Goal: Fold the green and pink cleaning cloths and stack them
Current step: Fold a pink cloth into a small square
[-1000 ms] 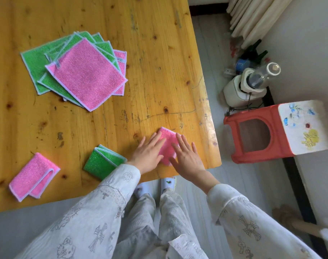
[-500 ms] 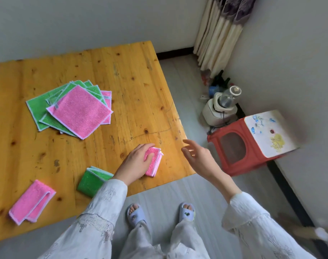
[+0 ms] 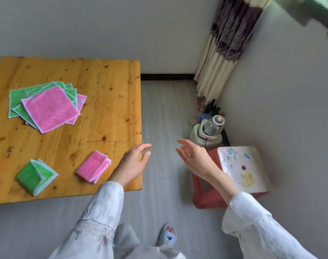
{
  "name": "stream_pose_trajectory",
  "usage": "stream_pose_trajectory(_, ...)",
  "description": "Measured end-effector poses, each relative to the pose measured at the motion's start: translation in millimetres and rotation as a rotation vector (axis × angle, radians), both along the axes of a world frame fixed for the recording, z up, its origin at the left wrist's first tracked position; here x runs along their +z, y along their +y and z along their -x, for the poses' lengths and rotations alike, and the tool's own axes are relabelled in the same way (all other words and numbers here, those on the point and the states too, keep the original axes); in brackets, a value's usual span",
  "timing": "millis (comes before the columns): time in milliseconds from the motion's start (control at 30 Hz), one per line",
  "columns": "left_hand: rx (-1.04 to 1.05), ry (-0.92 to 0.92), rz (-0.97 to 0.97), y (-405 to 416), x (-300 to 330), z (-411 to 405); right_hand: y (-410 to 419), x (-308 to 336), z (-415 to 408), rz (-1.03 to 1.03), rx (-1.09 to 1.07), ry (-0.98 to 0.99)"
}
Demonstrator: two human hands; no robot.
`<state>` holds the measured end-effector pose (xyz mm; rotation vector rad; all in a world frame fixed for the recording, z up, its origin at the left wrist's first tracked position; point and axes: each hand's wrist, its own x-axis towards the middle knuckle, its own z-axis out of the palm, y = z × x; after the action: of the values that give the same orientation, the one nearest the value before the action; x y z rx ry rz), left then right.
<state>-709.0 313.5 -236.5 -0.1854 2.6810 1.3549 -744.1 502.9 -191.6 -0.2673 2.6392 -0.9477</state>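
Near the worktop's [image 3: 111, 101] right front corner lies a folded pink cloth [image 3: 93, 166], with a folded green cloth [image 3: 36, 176] to its left. Both hands hover empty, fingers loosely spread: left hand [image 3: 133, 163] over that corner, right hand [image 3: 194, 157] beyond the edge.

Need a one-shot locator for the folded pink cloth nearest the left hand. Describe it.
Start at the yellow wooden table and go to its near right corner. There lies a small folded pink cleaning cloth, just left of the open left hand. Unlike the folded green cloth further left, it is pink; unlike the flat unfolded cloth pile behind, it is folded small.
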Motion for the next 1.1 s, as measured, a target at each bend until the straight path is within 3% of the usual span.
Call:
stream_pose_trajectory(267, 0.238, -0.02, -0.023, 18, -11, 41, 16, -4, 83, 0.008, 0.26, -0.051)
stream_pose_trajectory(500, 0.49, -0.051, -0.122, -1, -37, 126, -25, -27, 200, -0.036, 0.467, -0.05)
stream_pose_trajectory(700, 0.588, -0.093, -0.126, -22, -35, 207, -53, -24, 298, -0.067, 0.554, -0.037)
stream_pose_trajectory(833, 0.616, -0.124, -0.075, -50, -25, 234, -85, -20, 343, -0.061, 0.619, -0.024)
stream_pose_trajectory(1100, 0.926, -0.159, -0.047, -114, -31, 235, -193, -30, 394, -0.092, 0.936, -0.092)
